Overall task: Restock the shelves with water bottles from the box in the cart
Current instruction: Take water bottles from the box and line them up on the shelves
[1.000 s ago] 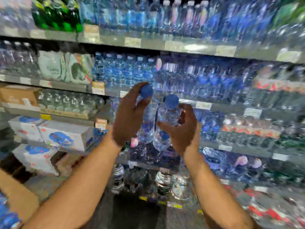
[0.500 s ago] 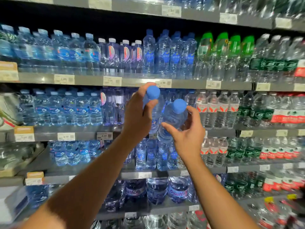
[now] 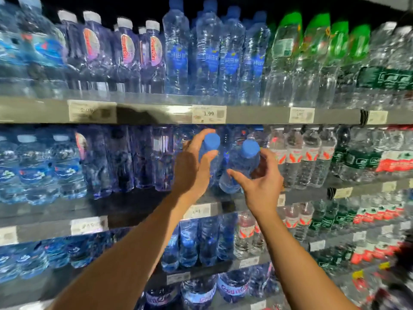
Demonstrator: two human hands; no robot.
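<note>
My left hand [image 3: 192, 168] grips a clear water bottle with a blue cap [image 3: 209, 142] near its neck. My right hand [image 3: 261, 186] grips a second blue-capped bottle [image 3: 242, 162] round its body. Both bottles are held side by side, tilted toward me, in front of the middle shelf [image 3: 143, 206], where a dark gap lies just left of my hands. The box and the cart are out of view.
Shelves full of bottled water fill the view. Tall blue-labelled bottles [image 3: 210, 57] and green-capped bottles [image 3: 312, 59] stand on the upper shelf [image 3: 257, 114], red- and green-labelled ones [image 3: 299, 157] to the right, more blue bottles [image 3: 201, 240] below. Price tags [image 3: 209, 114] line the shelf edges.
The view has come closer to the shelves and risen. Both hands have carried their bottles forward to the middle shelf's front, still gripping them.
</note>
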